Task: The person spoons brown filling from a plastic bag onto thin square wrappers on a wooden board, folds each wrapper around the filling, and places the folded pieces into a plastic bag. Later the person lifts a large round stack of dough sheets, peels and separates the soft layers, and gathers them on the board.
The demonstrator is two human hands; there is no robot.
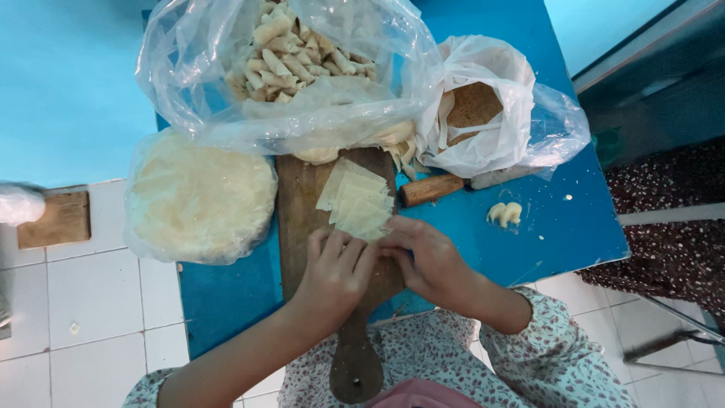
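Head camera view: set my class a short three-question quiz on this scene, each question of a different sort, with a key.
1. True or false: both hands rest on the long-handled wooden cutting board.
2. The stack of pale square dough sheets lies: A) on the board B) on the white floor tiles C) in a bag.
3. What holds the small rolled pastries?

Key
1. True: left hand and right hand meet there.
2. A
3. A clear plastic bag.
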